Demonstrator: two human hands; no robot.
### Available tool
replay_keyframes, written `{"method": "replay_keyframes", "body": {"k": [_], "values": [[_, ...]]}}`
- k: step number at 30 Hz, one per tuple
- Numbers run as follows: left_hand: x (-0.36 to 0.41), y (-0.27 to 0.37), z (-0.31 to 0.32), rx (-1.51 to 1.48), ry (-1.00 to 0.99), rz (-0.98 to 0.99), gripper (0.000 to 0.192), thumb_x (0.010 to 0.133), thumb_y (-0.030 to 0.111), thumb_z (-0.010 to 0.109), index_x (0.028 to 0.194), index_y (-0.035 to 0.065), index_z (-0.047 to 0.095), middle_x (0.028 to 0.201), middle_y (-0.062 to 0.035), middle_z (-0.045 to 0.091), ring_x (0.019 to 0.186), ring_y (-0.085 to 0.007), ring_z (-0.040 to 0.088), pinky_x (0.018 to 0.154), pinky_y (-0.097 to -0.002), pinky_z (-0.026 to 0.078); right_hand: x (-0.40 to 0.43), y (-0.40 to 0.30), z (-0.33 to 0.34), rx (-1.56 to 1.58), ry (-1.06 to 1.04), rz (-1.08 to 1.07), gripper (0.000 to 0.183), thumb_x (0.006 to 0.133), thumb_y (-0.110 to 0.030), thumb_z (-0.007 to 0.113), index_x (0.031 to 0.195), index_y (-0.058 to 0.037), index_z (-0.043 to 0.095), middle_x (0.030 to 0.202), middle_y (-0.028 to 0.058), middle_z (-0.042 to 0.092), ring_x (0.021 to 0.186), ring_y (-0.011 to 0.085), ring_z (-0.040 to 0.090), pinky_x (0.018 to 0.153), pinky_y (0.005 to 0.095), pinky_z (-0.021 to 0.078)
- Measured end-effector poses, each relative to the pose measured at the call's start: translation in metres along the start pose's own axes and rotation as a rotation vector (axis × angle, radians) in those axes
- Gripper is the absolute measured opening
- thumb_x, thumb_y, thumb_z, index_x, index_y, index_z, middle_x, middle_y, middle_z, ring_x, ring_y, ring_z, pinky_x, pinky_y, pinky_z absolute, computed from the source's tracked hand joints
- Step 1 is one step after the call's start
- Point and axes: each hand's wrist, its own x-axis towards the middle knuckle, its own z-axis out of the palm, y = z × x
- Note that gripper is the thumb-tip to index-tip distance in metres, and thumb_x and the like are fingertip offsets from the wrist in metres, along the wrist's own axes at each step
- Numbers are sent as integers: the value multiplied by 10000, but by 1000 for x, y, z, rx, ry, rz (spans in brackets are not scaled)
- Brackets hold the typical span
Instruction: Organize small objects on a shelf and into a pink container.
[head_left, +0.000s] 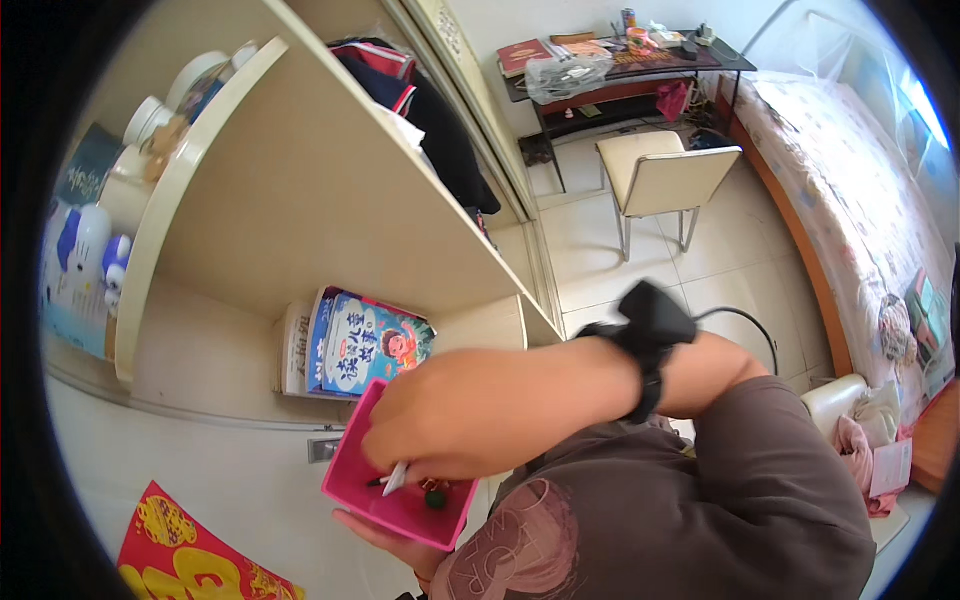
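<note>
My left hand (397, 541) grips a tilted pink plastic box (390, 521) from underneath at its lower edge. Above it, my right hand (409, 424) reaches into the open top, back of the hand towards me. Its fingertips are hidden, so whether they hold anything does not show. A white, pen-like item with a dark tip (395, 480) is beside those fingers, inside the box. Near it lies a small dark green ball (436, 499) with something gold-coloured. Just beyond the box, several books (375, 345) lie in an open cabinet compartment.
The beige cabinet panel (315, 172) rises beside my right arm. Figurines (86, 240) and jars (148, 120) stand on a curved side shelf (217, 135). A red decoration (202, 555) hangs on the cabinet front. Behind are a chair (675, 180), a desk (630, 71) and a bed (840, 157).
</note>
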Motion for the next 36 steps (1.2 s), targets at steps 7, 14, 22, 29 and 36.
{"method": "replay_keyframes", "body": {"k": [7,14,22,29,36], "values": [[15,-15,-37,189,-231,58,1432,514,56,861,1576,153,-96,1604,-171,143,1403,-379,344,1097,-549,423,-105,-3,-48,-287,935,220,260,859,7,686,1108,-19,617,1010,105,668,936,226,646,836,348,513],[34,-39,-55,822,-485,648,1353,570,158,859,1581,103,-39,1590,-183,160,1402,-364,340,1101,-511,421,-209,-87,-98,-1095,1747,222,226,932,-29,676,1121,13,560,948,88,664,839,148,661,771,255,541],[-9,-90,-9,1263,-278,797,1382,581,56,905,1574,90,-56,1563,-270,217,1394,-428,359,1114,-538,381,-327,-83,-159,-1963,1456,372,191,929,-53,689,1042,56,580,927,111,644,864,151,646,792,281,544],[-53,-163,54,1335,14,788,1397,593,274,944,1572,51,-27,1552,-277,254,1368,-414,405,1109,-538,391,-439,8,-302,-1994,1533,245,170,887,-90,738,1030,-16,685,890,71,653,828,184,618,750,295,493],[-68,-205,125,1395,-65,914,1391,612,300,945,1572,59,-32,1566,-268,232,1380,-410,389,1107,-533,393,-535,102,-386,-1606,1392,887,239,886,-234,708,1081,-96,697,998,71,728,837,219,668,785,362,524]]}}
